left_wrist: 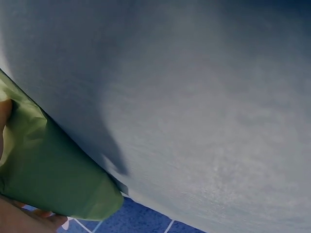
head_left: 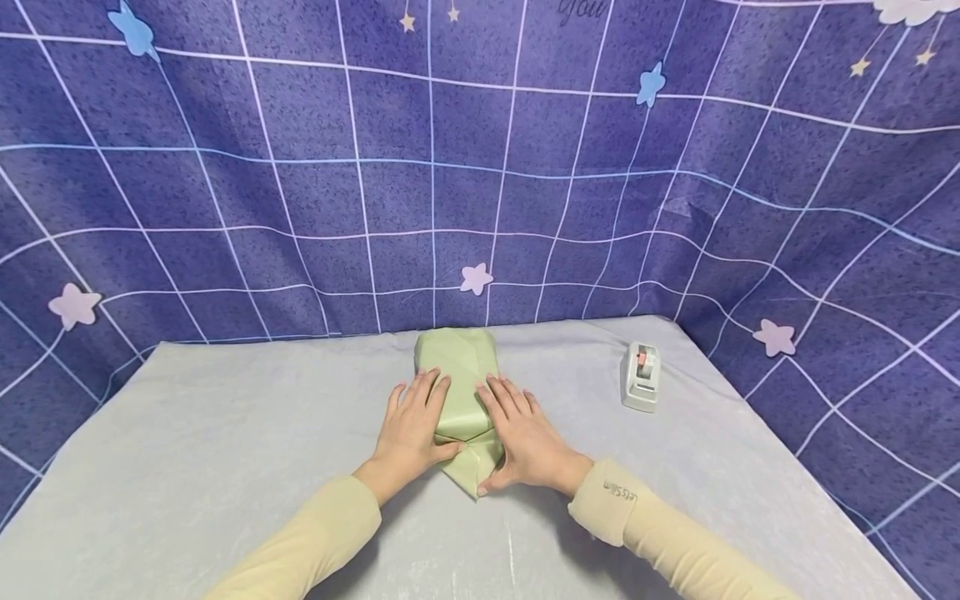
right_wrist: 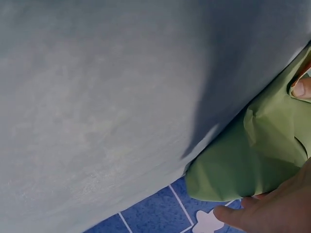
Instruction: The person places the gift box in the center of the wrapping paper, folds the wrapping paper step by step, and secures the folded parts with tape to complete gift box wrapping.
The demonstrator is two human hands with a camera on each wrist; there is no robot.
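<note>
- a green paper-wrapped parcel (head_left: 462, 404) is laid on the grey tablecloth (head_left: 262, 433), its near-end flap (head_left: 474, 477) brought to a point.
- its long edges are pressed by the left hand (head_left: 411, 429) and right hand (head_left: 531, 437), fingers loosely spread, thumbs at the flap.
- lightness and easily creased paper are judged likely; both sides are best held.
- "lets slim" is apparently printed on the right cuff (head_left: 609, 506), "you" on the backdrop (head_left: 390, 196).

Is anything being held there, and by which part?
No closed grip shows. On the green package, the left hand lies along the left side, the right hand along the right, both thumbs at the folded near end.
</note>
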